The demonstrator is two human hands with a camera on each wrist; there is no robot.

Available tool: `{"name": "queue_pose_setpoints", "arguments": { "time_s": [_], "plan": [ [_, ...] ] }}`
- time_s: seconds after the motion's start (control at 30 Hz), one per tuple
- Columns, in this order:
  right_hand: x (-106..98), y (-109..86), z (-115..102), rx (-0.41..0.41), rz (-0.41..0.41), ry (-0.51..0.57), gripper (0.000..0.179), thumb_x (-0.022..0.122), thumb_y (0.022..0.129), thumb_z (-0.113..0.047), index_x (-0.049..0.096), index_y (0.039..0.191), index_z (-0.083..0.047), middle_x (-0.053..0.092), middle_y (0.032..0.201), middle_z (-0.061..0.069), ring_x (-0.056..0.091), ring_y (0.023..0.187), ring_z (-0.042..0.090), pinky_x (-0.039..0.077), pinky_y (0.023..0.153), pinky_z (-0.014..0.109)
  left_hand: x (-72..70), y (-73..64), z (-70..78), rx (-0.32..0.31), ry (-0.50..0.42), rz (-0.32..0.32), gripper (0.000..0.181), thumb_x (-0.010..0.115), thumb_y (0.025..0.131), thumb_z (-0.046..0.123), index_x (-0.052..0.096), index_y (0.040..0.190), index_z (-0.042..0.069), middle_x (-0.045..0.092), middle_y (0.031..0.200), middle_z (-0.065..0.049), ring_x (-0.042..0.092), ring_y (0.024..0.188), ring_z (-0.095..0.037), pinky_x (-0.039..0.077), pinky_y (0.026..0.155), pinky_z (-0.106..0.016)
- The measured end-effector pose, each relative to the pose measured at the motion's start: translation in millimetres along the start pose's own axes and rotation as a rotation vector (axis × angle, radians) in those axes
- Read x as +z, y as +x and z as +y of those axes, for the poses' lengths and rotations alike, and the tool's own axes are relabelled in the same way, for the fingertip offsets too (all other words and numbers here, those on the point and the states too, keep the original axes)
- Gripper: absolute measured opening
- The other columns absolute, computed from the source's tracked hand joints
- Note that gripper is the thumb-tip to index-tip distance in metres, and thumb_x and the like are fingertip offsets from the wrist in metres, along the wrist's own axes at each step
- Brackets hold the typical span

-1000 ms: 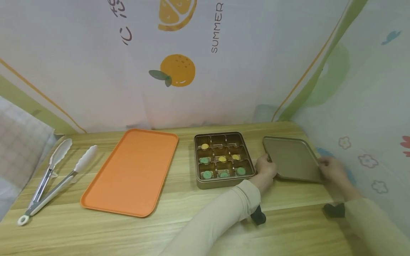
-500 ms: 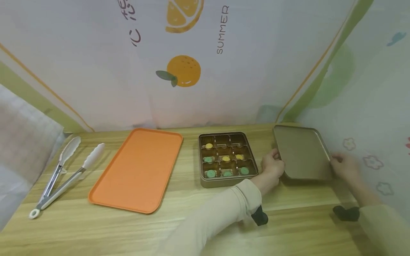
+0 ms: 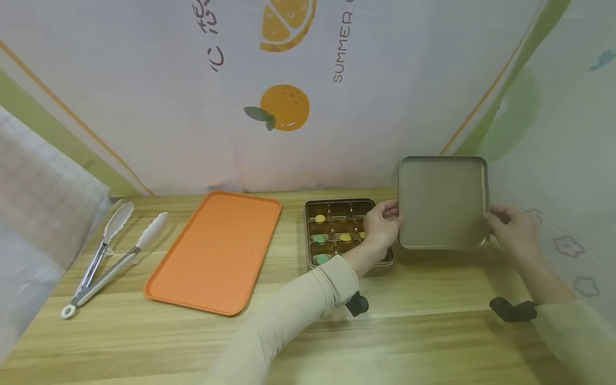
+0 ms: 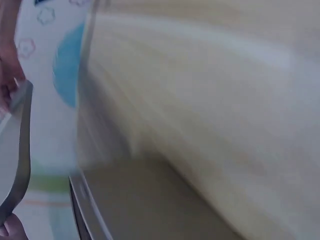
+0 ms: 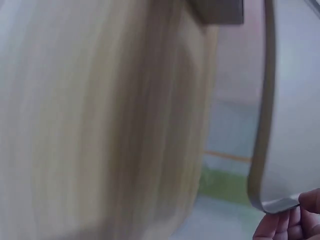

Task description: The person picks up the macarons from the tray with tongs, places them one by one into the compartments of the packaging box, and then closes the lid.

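Both hands hold a square gold-brown tin lid [image 3: 443, 203] by its left and right edges, up off the wooden table. My left hand [image 3: 382, 227] pinches its left side, and my right hand [image 3: 515, 230] grips the opposite side. A corner of the lid [image 5: 295, 110] and the right fingers [image 5: 295, 225] on its rim appear in the right wrist view. Left of the lid stands the matching tin box [image 3: 313, 267], its insert divided into several compartments with yellow discs [image 3: 320, 218] and green discs [image 3: 319, 238]. The left hand and forearm cover the box's right front part.
An orange tray [image 3: 214, 251] lies left of the box. Spread tongs [image 3: 103, 278] with white tips rest at the far left of the table [image 3: 385, 347]. Printed cloth [image 3: 366, 117] hangs along the back and right sides, close to the right hand.
The lid has risen from the table at the right, then moved left toward the box, tilting more upright. Both hands moved with it, and the left now overlaps the box.
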State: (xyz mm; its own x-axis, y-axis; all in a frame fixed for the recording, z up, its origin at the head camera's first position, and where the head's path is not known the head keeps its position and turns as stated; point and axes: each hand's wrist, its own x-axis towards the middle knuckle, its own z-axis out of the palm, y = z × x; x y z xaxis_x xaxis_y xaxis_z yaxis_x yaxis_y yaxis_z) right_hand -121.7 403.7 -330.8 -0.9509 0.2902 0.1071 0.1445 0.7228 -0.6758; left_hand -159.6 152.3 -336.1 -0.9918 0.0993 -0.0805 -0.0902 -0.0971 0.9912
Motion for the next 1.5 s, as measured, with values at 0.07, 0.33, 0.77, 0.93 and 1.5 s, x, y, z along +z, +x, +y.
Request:
{"name": "queue_pose_setpoints", "arguments": {
  "time_s": [0.07, 0.33, 0.77, 0.93, 1.5],
  "plan": [
    [5, 1.3, -10, -0.021, 0.03, 0.057, 0.044, 0.048, 0.097, -0.021, 0.047, 0.125, 0.014, 0.059, 0.098, 0.004, 0.044, 0.07, -0.016, 0.043, 0.063, 0.006, -13.2, 4.1, 2.2, 0.032, 0.033, -0.002, 0.028, 0.063, 0.084, -0.005, 0.066, 0.11, 0.005, 0.066, 0.098, -0.006, 0.063, 0.089, -0.016, 0.052, 0.078, -0.026],
    [24, -1.9, -42, -0.091, 0.069, 0.383, 0.01, 0.054, 0.094, -0.011, 0.055, 0.098, -0.02, 0.059, 0.077, -0.025, 0.056, 0.066, -0.006, 0.047, 0.06, 0.009, -56.1, 12.1, 8.8, 0.184, 0.142, 0.014, 0.025, 0.065, 0.085, 0.0, 0.067, 0.108, 0.007, 0.068, 0.103, -0.006, 0.064, 0.09, -0.014, 0.051, 0.076, -0.019],
    [56, -7.0, -57, -0.183, -0.419, 0.949, 0.025, 0.045, 0.097, 0.0, 0.065, 0.11, -0.008, 0.062, 0.109, -0.004, 0.065, 0.096, 0.009, 0.05, 0.084, 0.021, -111.6, 22.0, 4.9, 0.395, 0.086, 0.079, 0.02, 0.063, 0.083, -0.008, 0.07, 0.101, -0.002, 0.068, 0.108, -0.016, 0.062, 0.11, -0.021, 0.051, 0.084, -0.023],
    [63, -9.3, -66, 0.033, -0.519, 0.964, 0.03, 0.049, 0.098, -0.024, 0.06, 0.123, -0.011, 0.034, 0.137, 0.015, 0.056, 0.104, 0.005, 0.049, 0.086, 0.019, -128.2, 20.9, -0.5, 0.404, 0.05, 0.104, 0.021, 0.062, 0.083, -0.01, 0.069, 0.102, -0.005, 0.065, 0.113, -0.019, 0.059, 0.115, -0.024, 0.05, 0.084, -0.022],
    [106, -13.4, -87, -0.065, -0.47, 0.468, 0.06, 0.052, 0.097, -0.023, 0.028, 0.141, 0.011, 0.034, 0.141, 0.031, 0.052, 0.09, -0.012, 0.046, 0.082, 0.011, -169.7, 5.2, -13.1, 0.293, 0.348, 0.115, 0.033, 0.055, 0.091, -0.003, 0.062, 0.122, 0.006, 0.059, 0.124, -0.008, 0.066, 0.084, -0.014, 0.048, 0.07, -0.013]
  ]
}}
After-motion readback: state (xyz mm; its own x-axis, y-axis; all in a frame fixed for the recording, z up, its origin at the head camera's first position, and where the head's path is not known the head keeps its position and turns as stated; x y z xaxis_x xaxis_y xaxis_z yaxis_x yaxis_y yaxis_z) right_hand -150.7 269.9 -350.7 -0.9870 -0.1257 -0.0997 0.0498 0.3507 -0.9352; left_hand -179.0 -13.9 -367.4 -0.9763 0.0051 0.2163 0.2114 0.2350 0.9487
